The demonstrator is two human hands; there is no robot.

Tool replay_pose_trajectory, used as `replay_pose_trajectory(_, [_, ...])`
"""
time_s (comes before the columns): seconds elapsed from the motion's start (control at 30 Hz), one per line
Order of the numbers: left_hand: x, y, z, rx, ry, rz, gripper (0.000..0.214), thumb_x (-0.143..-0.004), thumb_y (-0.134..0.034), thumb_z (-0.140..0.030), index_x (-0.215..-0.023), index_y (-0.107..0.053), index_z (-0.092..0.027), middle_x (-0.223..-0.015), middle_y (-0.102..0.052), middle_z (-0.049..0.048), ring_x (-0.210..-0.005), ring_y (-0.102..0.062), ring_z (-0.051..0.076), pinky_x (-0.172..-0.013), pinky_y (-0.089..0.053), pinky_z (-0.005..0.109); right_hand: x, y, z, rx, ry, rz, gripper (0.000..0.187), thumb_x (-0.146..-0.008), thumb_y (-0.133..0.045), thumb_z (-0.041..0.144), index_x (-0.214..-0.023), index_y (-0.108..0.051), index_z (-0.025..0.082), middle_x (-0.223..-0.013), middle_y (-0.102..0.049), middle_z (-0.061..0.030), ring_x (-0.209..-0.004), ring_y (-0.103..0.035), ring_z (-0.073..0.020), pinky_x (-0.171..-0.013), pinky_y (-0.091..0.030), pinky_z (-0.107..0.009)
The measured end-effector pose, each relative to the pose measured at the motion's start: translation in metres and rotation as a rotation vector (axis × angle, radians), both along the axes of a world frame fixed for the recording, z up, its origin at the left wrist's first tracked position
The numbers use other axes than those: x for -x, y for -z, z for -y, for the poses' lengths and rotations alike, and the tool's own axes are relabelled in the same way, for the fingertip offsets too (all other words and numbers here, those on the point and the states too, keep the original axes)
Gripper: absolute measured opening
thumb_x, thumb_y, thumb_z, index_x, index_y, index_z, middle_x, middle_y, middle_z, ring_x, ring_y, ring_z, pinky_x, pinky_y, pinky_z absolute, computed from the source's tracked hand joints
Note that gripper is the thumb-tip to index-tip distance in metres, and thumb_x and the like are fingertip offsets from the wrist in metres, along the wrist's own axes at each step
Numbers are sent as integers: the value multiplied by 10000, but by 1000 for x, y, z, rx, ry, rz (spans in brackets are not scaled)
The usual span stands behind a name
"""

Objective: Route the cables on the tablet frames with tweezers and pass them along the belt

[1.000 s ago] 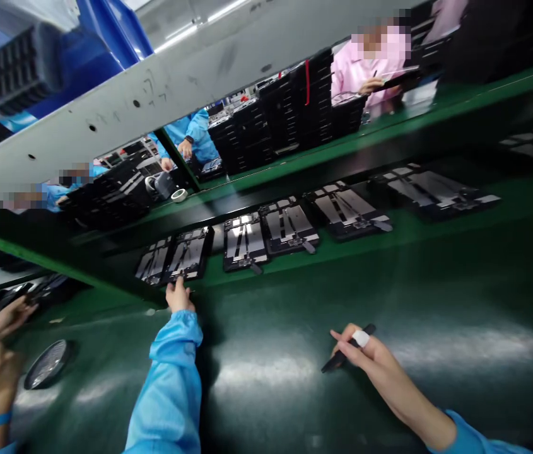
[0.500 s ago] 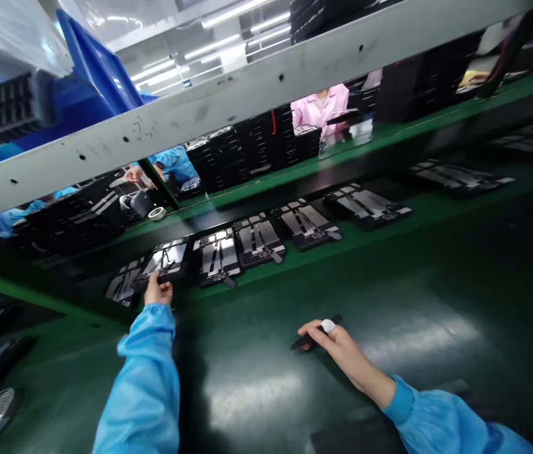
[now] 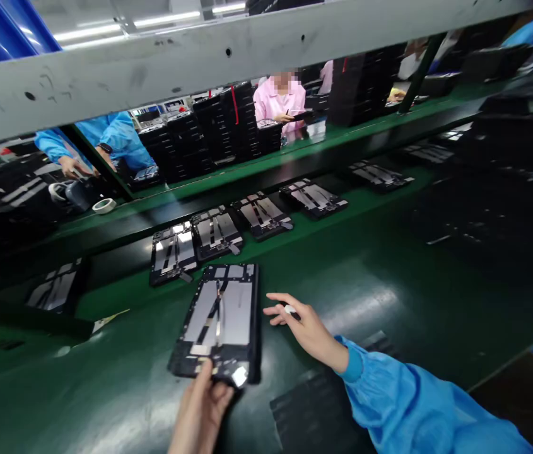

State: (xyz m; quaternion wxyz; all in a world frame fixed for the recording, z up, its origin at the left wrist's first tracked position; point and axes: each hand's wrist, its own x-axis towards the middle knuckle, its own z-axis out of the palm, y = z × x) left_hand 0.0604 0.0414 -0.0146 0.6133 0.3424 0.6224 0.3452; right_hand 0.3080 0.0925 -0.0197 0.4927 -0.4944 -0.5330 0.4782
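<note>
My left hand (image 3: 200, 410) grips the near edge of a black tablet panel (image 3: 221, 321) with silvery plates and a thin cable down its middle. The panel lies lengthwise on the green bench (image 3: 389, 296), its near end a little raised. My right hand (image 3: 304, 328) hovers just right of the panel, fingers reaching toward its edge. One finger wears a white cot. A short dark piece of a pen-like tool (image 3: 297, 313) shows tucked among the fingers.
Several similar panels (image 3: 214, 230) lie in a row on the green belt behind. Beyond it are stacked black trays (image 3: 209, 139), a tape roll (image 3: 104, 205), a person in pink (image 3: 280, 101) and a blue sleeve (image 3: 105, 135). A grey beam (image 3: 200, 57) crosses overhead. A black mat (image 3: 313, 410) lies near me.
My left hand took a panel from the belt's left end and drew it back onto the bench before me. My right hand moved left toward it. The view swung right.
</note>
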Motion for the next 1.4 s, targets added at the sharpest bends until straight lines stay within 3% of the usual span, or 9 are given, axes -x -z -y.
replay_pose_trajectory(0.07, [-10, 1, 4, 112, 227, 160, 688, -666, -525, -878, -996, -722, -308, -1028, -699, 107, -891, -682, 260, -684, -571, 370, -16, -4, 8, -11, -40, 110, 391, -950, -517, 345, -1318, -568, 226, -1208, -716, -114, -1016, -719, -240, -925, -537, -420])
replay_pose_trajectory(0.17, [5, -4, 3, 32, 487, 56, 675, -704, -576, -813, -1083, -732, -276, -1077, -690, 143, -856, -680, 277, -655, -559, 372, -38, -7, 23, 31, -71, 239, 515, -908, -565, 278, -1417, -487, 255, -1353, -629, -105, -1223, -611, -252, -1019, -481, -425])
replay_pose_trajectory(0.27, [28, -2, -8, -352, 377, -388, 588, -771, -647, -642, -1252, -646, -304, -1104, -659, 108, -829, -651, 237, -684, -547, 341, -47, -7, 36, 67, -124, 351, 741, -794, -708, 250, -1474, -419, 297, -1385, -603, -83, -1265, -570, -278, -1032, -467, -431])
replay_pose_trajectory(0.33, [32, 4, -15, -508, 358, -566, 705, -751, -704, -524, -1396, -514, -316, -1155, -617, 94, -832, -634, 222, -715, -547, 337, -47, -6, 40, 61, -137, 399, 841, -727, -754, 207, -1485, -405, 312, -1389, -599, -70, -1272, -558, -292, -1029, -466, -432])
replay_pose_trajectory(0.47, [15, 20, -9, -613, 511, -634, 699, -779, -682, -373, -1439, -464, -302, -1022, -597, 66, -748, -620, 198, -724, -552, 331, -45, -3, 45, 51, -120, 428, 769, -713, -736, 149, -1423, -493, 321, -1338, -641, -48, -1230, -592, -304, -983, -502, -424])
replay_pose_trajectory(0.67, [1, 22, 11, -662, 522, -700, 648, -897, -576, -335, -1501, -343, -313, -1124, -591, 77, -687, -617, 159, -679, -555, 298, -53, 4, 58, 9, -62, 429, 527, -762, -742, 248, -1272, -629, 313, -1303, -668, -33, -1159, -645, -320, -962, -532, -452])
replay_pose_trajectory(0.9, [4, -6, 9, -846, 592, -923, 522, -897, -620, -456, -1372, -482, -288, -1193, -610, 82, -1013, -644, 240, -818, -549, 337, -44, -12, 61, -114, -8, 541, 439, -854, -674, 351, -1285, -615, 286, -1245, -693, -67, -1115, -660, -335, -918, -551, -475])
replay_pose_trajectory(1.13, [-21, -5, 15, -1161, 669, -1006, 148, -980, -518, -265, -949, -652, -209, -843, -657, 39, -744, -611, 167, -642, -487, 271, 9, -16, 51, -298, -396, 530, 348, -949, -521, 170, -1254, -643, 284, -1043, -729, -75, -933, -684, -254, -796, -553, -373])
replay_pose_trajectory(1.4, [-16, -4, 3, -885, 489, -645, 149, -961, -572, -327, -944, -665, -211, -800, -673, 14, -692, -614, 134, -666, -508, 251, 27, -16, 38, -260, -372, 442, 243, -946, -541, 213, -1151, -670, 244, -936, -750, -64, -833, -710, -229, -748, -540, -333])
